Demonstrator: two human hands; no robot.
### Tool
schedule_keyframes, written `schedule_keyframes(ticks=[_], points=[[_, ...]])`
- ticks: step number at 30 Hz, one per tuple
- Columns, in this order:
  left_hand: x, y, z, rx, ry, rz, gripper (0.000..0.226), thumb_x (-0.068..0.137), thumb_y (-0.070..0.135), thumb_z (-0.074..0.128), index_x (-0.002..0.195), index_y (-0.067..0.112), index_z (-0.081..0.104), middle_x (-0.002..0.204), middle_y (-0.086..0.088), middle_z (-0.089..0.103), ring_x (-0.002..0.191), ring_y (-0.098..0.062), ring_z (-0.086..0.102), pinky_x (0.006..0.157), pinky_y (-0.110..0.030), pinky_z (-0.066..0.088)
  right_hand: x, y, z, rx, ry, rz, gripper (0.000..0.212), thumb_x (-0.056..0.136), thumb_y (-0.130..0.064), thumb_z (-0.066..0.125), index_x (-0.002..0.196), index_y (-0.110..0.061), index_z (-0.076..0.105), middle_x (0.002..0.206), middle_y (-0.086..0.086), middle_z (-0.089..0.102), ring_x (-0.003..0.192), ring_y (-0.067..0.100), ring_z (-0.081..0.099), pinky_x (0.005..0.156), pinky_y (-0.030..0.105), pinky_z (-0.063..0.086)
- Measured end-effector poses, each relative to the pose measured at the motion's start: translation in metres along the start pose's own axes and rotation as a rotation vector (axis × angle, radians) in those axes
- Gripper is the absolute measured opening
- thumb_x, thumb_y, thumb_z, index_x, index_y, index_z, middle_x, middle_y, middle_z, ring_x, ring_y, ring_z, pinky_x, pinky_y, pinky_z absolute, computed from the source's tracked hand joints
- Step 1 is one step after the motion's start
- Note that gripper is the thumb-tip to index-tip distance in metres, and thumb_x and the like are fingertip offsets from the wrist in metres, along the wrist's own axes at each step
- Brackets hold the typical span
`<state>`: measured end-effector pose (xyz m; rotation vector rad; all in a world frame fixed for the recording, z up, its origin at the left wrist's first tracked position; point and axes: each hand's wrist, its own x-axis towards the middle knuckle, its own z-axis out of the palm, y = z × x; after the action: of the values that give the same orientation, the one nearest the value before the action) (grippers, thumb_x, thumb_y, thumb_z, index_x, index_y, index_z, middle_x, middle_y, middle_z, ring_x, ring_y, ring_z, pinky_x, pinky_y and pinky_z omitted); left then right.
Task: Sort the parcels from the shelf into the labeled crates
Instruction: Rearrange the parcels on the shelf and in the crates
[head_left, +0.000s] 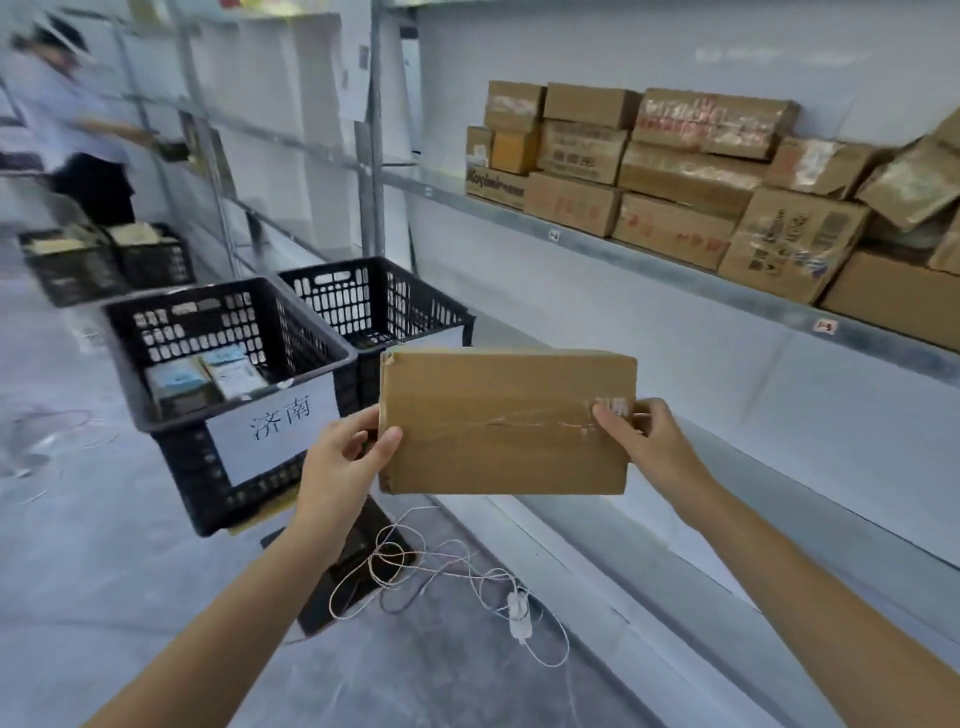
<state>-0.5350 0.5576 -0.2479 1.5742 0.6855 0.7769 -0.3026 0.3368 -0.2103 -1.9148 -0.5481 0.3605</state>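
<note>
A flat brown cardboard parcel (506, 423) with clear tape across it is held up in front of me. My left hand (345, 457) grips its left edge, thumb on the front. My right hand (647, 439) pinches its right edge near a torn label. Left of the parcel stands a black crate (171, 374) with a white paper label and a few small boxes inside. A second black crate (426, 301) stands behind it, nearer the shelf. Many brown parcels (675, 176) are stacked on the metal shelf (623, 254) at upper right.
A tangle of thin white cable (441, 571) lies on the floor below the parcel. Two more black crates (104, 260) stand farther back on the left, beside another person (78, 135) reaching toward a shelf. Lower shelf boards run along the right.
</note>
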Motion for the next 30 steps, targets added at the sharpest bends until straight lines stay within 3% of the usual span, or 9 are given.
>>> schedule_keyframes(ticks=[2, 4, 9, 14, 16, 20, 24, 27, 30], points=[[-0.001, 0.0, -0.02, 0.023, 0.065, -0.002, 0.025, 0.085, 0.04, 0.071, 0.108, 0.05, 0.068, 0.116, -0.005, 0.06, 0.11, -0.026, 0.061, 0.096, -0.051, 0.053, 0.01, -0.009, 0.021, 0.055, -0.082, 0.022, 0.057, 0.088, -0.068, 0.052, 0.121, -0.021, 0.053, 0.119, -0.002, 0.063, 0.105, 0.013, 0.062, 0.095, 0.035, 0.05], [-0.001, 0.001, -0.038, 0.022, 0.121, -0.014, 0.028, 0.085, 0.032, 0.073, 0.108, 0.047, 0.067, 0.108, -0.012, 0.057, 0.102, -0.029, 0.063, 0.091, -0.049, 0.056, 0.018, -0.018, 0.041, 0.096, -0.147, 0.037, 0.049, 0.092, -0.072, 0.036, 0.113, -0.032, 0.057, 0.113, -0.005, 0.066, 0.102, 0.014, 0.064, 0.099, 0.038, 0.05], [0.001, 0.0, -0.068, 0.067, 0.17, -0.071, 0.036, 0.086, 0.025, 0.075, 0.121, 0.032, 0.069, 0.105, -0.02, 0.059, 0.082, -0.021, 0.059, 0.07, -0.025, 0.056, 0.035, -0.036, 0.08, 0.124, -0.206, 0.027, 0.054, 0.095, -0.068, 0.024, 0.121, -0.03, 0.053, 0.11, -0.002, 0.066, 0.099, 0.021, 0.067, 0.083, 0.031, 0.054], [0.011, -0.004, -0.089, 0.063, 0.213, -0.123, 0.042, 0.085, 0.021, 0.075, 0.125, 0.026, 0.067, 0.09, -0.021, 0.055, 0.081, -0.024, 0.058, 0.064, -0.018, 0.056, 0.069, -0.047, 0.1, 0.154, -0.24, 0.012, 0.048, 0.096, -0.067, 0.035, 0.104, -0.028, 0.062, 0.095, 0.003, 0.069, 0.081, 0.024, 0.072, 0.063, 0.028, 0.056], [0.021, -0.002, -0.092, 0.013, 0.242, -0.114, 0.04, 0.088, 0.012, 0.072, 0.126, 0.023, 0.066, 0.089, -0.02, 0.059, 0.08, -0.021, 0.065, 0.066, -0.016, 0.056, 0.085, -0.05, 0.108, 0.145, -0.296, -0.007, 0.042, 0.095, -0.059, 0.05, 0.112, -0.023, 0.065, 0.097, 0.004, 0.07, 0.084, 0.022, 0.071, 0.068, 0.027, 0.056], [0.049, -0.001, -0.094, -0.051, 0.352, -0.169, 0.026, 0.098, 0.007, 0.054, 0.116, 0.013, 0.072, 0.1, 0.011, 0.072, 0.094, -0.018, 0.071, 0.089, -0.031, 0.058, 0.123, -0.055, 0.124, 0.142, -0.415, -0.034, 0.048, 0.088, -0.055, 0.062, 0.114, -0.014, 0.063, 0.108, 0.009, 0.068, 0.091, 0.02, 0.068, 0.081, 0.032, 0.056], [0.076, 0.003, -0.101, -0.088, 0.388, -0.192, 0.035, 0.099, 0.005, 0.045, 0.104, 0.029, 0.07, 0.109, -0.008, 0.073, 0.102, -0.022, 0.069, 0.092, -0.036, 0.056, 0.156, -0.062, 0.14, 0.172, -0.539, -0.053, 0.057, 0.078, -0.049, 0.072, 0.118, -0.011, 0.058, 0.114, 0.006, 0.066, 0.098, 0.02, 0.067, 0.084, 0.039, 0.06], [0.097, 0.0, -0.107, -0.065, 0.408, -0.225, 0.035, 0.101, 0.009, 0.041, 0.114, 0.03, 0.066, 0.11, -0.009, 0.072, 0.109, -0.021, 0.066, 0.098, -0.043, 0.053, 0.182, -0.066, 0.153, 0.197, -0.625, -0.091, 0.068, 0.07, -0.045, 0.078, 0.13, -0.018, 0.057, 0.12, 0.004, 0.067, 0.107, 0.021, 0.067, 0.088, 0.043, 0.059], [0.113, -0.004, -0.107, -0.06, 0.411, -0.253, 0.035, 0.103, 0.013, 0.038, 0.107, 0.035, 0.065, 0.112, -0.006, 0.071, 0.11, -0.019, 0.064, 0.096, -0.045, 0.054, 0.211, -0.073, 0.165, 0.211, -0.688, -0.122, 0.072, 0.066, -0.044, 0.085, 0.131, -0.027, 0.058, 0.123, 0.002, 0.067, 0.109, 0.022, 0.067, 0.091, 0.044, 0.058]])
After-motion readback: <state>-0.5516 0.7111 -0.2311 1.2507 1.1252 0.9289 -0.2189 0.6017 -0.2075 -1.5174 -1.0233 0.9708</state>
